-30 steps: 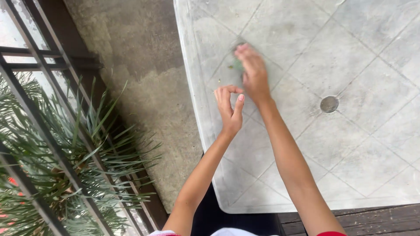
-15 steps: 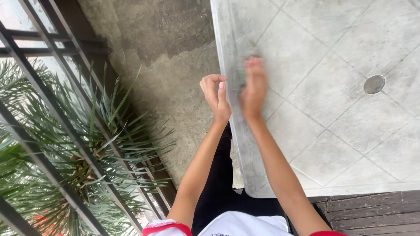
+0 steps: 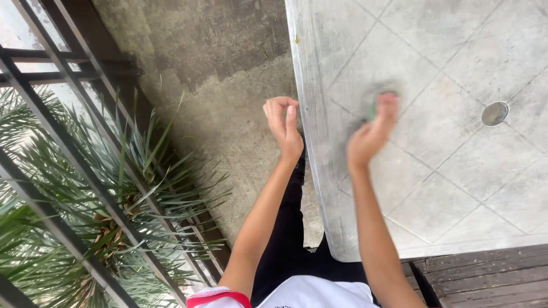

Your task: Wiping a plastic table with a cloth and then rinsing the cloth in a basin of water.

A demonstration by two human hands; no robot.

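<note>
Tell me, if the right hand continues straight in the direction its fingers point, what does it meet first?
The right hand points up across the grey table. Beyond the green pad under its fingertips, only bare tabletop shows; the way looks free.

Left hand (image 3: 283,126) is raised with fingers (image 3: 277,110) curled loosely, holding nothing. Right hand (image 3: 371,134), blurred, reaches forward with arm extended, fingers pressed down over the counter's left edge.
</note>
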